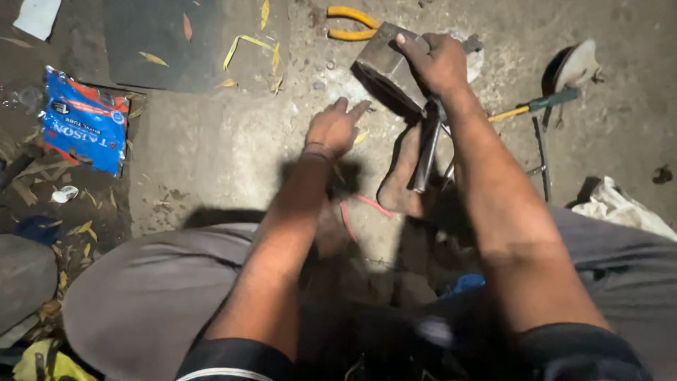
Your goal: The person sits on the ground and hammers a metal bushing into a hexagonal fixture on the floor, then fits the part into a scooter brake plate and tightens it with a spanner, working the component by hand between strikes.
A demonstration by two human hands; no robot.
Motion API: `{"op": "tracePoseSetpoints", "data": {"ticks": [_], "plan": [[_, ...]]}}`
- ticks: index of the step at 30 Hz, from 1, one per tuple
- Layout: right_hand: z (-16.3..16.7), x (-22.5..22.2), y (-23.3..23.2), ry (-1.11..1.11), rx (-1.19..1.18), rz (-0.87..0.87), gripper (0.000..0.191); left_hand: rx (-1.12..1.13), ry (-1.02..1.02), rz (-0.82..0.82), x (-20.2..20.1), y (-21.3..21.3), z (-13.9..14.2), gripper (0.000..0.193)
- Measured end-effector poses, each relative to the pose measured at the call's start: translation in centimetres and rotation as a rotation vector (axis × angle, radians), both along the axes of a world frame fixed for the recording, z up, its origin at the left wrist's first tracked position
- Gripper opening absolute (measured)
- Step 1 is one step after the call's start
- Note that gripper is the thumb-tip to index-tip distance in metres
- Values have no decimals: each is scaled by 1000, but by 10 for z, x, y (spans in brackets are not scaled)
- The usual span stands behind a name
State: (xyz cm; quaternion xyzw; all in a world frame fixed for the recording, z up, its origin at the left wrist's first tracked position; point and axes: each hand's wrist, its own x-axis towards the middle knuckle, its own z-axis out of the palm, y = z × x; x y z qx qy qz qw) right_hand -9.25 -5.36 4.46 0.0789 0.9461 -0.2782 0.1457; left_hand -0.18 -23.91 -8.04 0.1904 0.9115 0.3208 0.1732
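Note:
My right hand (438,62) grips a dark grey metal block (384,65) held tilted above the concrete floor (211,141). A dark metal bar (427,144) hangs down below that hand. My left hand (334,128) hovers over the floor just left of the block, fingers spread and holding nothing, its edges blurred. A worn sandal (402,176) on my foot sits under the bar. Pliers with red handles (360,209) lie beside my left forearm.
Yellow-handled pliers (350,22) lie beyond the block. A screwdriver with a green and yellow handle (532,107) lies at the right, near a white sandal (575,65). A blue plastic packet (84,120) rests at left, a dark mat (176,42) behind, white cloth (620,208) at right.

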Motion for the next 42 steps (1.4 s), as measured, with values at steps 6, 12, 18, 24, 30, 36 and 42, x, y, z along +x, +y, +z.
{"op": "tracePoseSetpoints", "data": {"ticks": [6, 12, 18, 24, 30, 36, 42], "plan": [[-4, -3, -2, 152, -52, 78, 63, -270, -17, -35, -7, 27, -36, 22], [-2, 20, -7, 136, -12, 131, 67, 196, 276, 660, -39, -17, -28, 35], [-5, 85, -47, 305, 144, 373, 71, 324, 208, 871, -75, -39, 16, 21], [3, 108, -63, 66, 143, 412, 54, 368, 74, 783, -60, -5, 42, 36], [-2, 45, -38, 312, -299, -69, 22, 323, 30, 628, -56, 19, 50, 33], [-24, 18, -32, 334, -546, -46, 20, 146, 273, 279, -35, 36, 38, 52], [-57, -22, 1, -49, -653, -707, 21, -62, 290, 287, -23, 26, 12, 51]]}}
